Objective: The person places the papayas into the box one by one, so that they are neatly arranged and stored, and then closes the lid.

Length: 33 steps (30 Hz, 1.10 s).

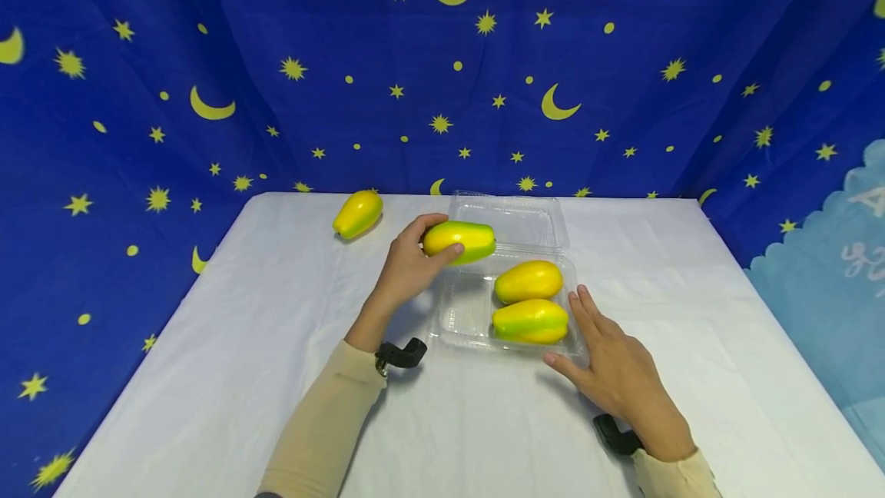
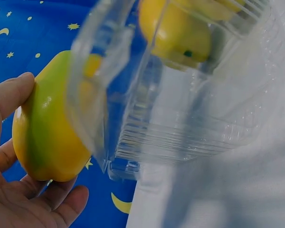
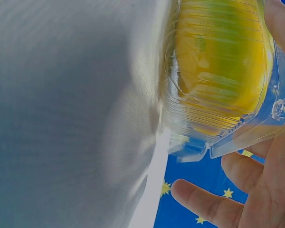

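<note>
The left hand [image 1: 408, 267] grips a yellow-green papaya [image 1: 459, 241] with thumb and fingers curled around its blunt end, and holds it just above the far rim of the clear plastic container [image 1: 465, 312]. The right hand [image 1: 611, 363] is open, with straight fingers resting against the container's right edge, and holds nothing. To do this step well, I think the papaya should be lowered lying flat into the free left part of the container, parallel to the two papayas [image 1: 528, 281] already lying in the right part, while the right hand keeps the light container from sliding. The container's lid [image 1: 515, 217] stands open behind. One more papaya [image 1: 357, 214] lies on the white tabletop [image 1: 263, 329], well apart to the far left of the hand.
</note>
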Available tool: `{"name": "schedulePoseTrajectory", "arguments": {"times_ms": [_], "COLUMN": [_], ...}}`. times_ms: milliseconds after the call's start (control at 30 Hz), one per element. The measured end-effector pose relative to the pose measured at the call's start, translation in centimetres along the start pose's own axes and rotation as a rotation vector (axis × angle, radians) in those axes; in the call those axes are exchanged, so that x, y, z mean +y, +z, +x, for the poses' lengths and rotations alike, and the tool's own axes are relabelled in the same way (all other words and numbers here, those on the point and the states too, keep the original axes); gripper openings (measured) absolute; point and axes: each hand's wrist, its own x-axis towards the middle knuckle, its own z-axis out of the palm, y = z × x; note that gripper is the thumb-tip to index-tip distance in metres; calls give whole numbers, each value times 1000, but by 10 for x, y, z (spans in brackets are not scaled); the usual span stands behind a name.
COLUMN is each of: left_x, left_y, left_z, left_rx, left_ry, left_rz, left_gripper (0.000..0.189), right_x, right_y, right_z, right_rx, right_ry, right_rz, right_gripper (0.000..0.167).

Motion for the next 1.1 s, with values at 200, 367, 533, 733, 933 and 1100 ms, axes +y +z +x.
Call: {"name": "schedulePoseTrajectory", "arguments": {"times_ms": [200,367,533,733,933,1100], "left_x": [0,1,-1,-3,-4,-5], "left_y": [4,9,11,14,19,23], "left_z": [-1,-1,-2,-1,-2,-3], "left_rx": [-11,-24,-27,-43,-73,-79], "left_ry": [-1,-3,-4,1,-6,-1], "left_rz": [14,33,61,73,73,77], "left_gripper": [58,58,57,57,59,57], "right_x": [0,-1,0,0,1,1], "right_y": [0,0,0,0,0,1], "right_z": [0,0,1,1,-1,-1], "right_rx": [-3,-2,-7,-2,3,7], "right_ry": [3,5,8,3,-2,-4], "right_rz": [-1,-2,-5,-2,-4,-2], "right_gripper": [102,102,102,102,102,102]}}
